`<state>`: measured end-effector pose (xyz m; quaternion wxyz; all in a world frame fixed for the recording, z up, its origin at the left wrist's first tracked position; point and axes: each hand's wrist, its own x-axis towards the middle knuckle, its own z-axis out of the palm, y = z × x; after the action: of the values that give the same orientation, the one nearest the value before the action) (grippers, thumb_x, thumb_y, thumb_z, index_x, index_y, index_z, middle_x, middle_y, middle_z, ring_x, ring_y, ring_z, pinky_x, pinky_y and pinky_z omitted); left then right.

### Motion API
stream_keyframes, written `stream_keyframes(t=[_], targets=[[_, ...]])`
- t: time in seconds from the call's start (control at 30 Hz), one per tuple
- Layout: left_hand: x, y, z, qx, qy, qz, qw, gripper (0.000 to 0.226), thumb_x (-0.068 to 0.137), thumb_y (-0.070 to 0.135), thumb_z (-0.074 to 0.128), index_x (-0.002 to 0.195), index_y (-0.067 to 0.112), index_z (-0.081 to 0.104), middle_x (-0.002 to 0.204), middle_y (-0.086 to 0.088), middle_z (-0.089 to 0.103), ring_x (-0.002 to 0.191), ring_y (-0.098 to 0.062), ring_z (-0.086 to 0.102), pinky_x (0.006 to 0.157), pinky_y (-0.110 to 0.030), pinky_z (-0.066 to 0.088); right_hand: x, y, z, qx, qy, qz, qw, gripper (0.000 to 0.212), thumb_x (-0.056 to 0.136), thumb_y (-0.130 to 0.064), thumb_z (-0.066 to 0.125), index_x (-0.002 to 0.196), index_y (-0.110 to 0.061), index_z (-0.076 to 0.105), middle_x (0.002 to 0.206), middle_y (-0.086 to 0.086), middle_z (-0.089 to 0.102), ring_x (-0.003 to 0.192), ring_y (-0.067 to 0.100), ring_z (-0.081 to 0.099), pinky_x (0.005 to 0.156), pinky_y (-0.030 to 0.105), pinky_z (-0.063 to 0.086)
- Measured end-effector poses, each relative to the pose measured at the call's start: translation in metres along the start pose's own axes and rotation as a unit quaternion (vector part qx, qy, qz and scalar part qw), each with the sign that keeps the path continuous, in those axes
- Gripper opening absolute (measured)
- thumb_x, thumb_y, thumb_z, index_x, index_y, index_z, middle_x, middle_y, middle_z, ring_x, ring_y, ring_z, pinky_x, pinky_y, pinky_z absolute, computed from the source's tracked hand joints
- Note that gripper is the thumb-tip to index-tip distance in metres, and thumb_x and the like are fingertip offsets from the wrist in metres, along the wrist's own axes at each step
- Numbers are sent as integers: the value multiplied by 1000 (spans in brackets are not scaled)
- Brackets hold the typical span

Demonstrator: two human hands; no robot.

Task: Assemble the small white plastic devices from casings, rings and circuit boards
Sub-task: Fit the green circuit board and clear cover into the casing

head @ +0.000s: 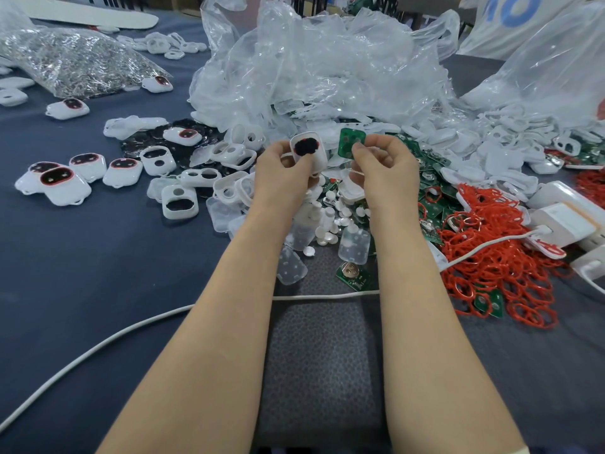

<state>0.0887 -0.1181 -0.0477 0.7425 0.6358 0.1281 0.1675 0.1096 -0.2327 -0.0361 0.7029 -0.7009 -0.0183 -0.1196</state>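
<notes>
A person is working bare-armed, left hand (pixel 282 168) and right hand (pixel 384 170) ungloved, a sliver of pale fabric (pixel 521 451) showing at the right elbow.

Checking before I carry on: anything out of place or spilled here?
Yes. A white cable trails across the work area under both forearms, where it could snag. Green circuit boards lie tangled among the red rings at right.

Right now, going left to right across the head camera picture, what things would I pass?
Finished white devices → empty white casings → left hand holding a casing → green circuit board pinched by the right hand → red rings → white boxes
</notes>
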Motion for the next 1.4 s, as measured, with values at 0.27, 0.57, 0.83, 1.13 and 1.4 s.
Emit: stream_keyframes(t=[0.27, 0.57, 0.83, 1.13, 1.4], targets=[[4, -2, 4, -34, 15, -53, 998, 11, 97, 23, 52, 90, 21, 60, 93, -3, 66, 60, -7, 67, 66, -23, 57, -1, -1, 1, 39, 2, 14, 999, 14, 91, -10, 60, 84, -23, 61, 58, 0, 52, 48, 8, 47, 51, 20, 42], [2, 5, 1, -68, 29, -83, 994, 13, 97, 24, 51, 87, 19, 59, 96, -5, 65, 73, -19, 67, 56, -26, 55, 0, 3, -5, -123, -7, -41, 992, 15, 89, -15, 62, 97, -20, 51, 74, -6, 58, 64, 5, 55, 66, 19, 47], [4, 9, -11, -99, 94, -29, 990, 12, 91, 5, 60, 92, 16, 56, 90, 0, 61, 73, -12, 66, 64, -20, 56, -1, 5, -6, -418, -32, -60, 906, 29, 91, -12, 51, 120, -15, 56, 119, 8, 54, 98, 18, 50, 78, 25, 36], [4, 10, -12, -116, 127, -2, 985, 16, 92, 5, 57, 85, 19, 53, 83, -1, 63, 54, -2, 65, 63, -21, 55, -24, -14, 7, -443, -385, -26, 809, 34, 78, -31, 76, 108, -24, 63, 83, -8, 54, 70, 8, 56, 58, 19, 39], [4, 11, -13, -147, 139, -5, 979, 16, 91, 5, 59, 84, 18, 54, 88, -4, 63, 64, -8, 66, 63, -19, 55, -25, -7, 17, -496, -337, -81, 796, 26, 83, -21, 70, 108, -22, 65, 96, 0, 48, 86, 17, 49, 71, 22, 37]])
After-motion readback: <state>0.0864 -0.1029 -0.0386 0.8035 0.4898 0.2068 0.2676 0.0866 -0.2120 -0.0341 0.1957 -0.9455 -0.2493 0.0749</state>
